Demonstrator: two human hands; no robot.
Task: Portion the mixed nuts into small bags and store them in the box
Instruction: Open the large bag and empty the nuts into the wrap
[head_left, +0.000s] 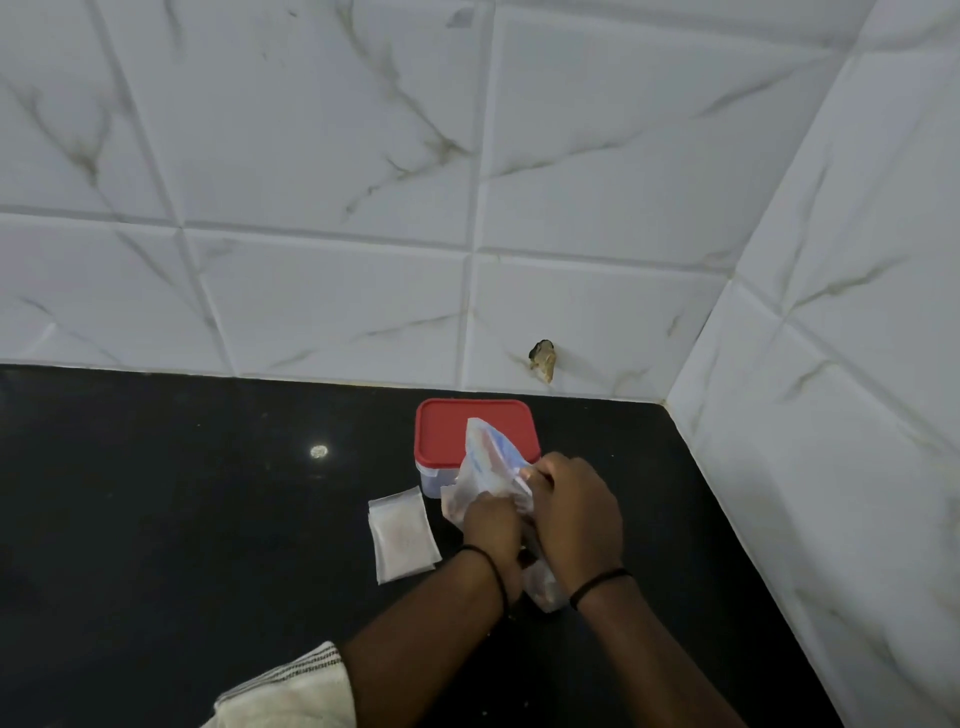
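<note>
A black counter (208, 519) runs into a corner of white marbled tiles. Against the back wall stands the box (475, 441), its red lid on, and just beside it to the left lies a small stack of empty small bags (402, 535).

Both hands work the big nut bag (485, 462), held up in front of the box; its lower end shows between the wrists. The step looks to be opening or unrolling the bag's mouth. Done well, that means keeping the mouth upward and pulling the two sides apart evenly, low over the counter, so no nuts spill.

The left hand (491, 525) has its fingers curled around the plastic at the left side. The right hand (576, 509) grips the upper right edge, its fingers (540, 475) folded tightly onto the film. Neither hand is spread. The box lid must come off before anything is stored.
</note>
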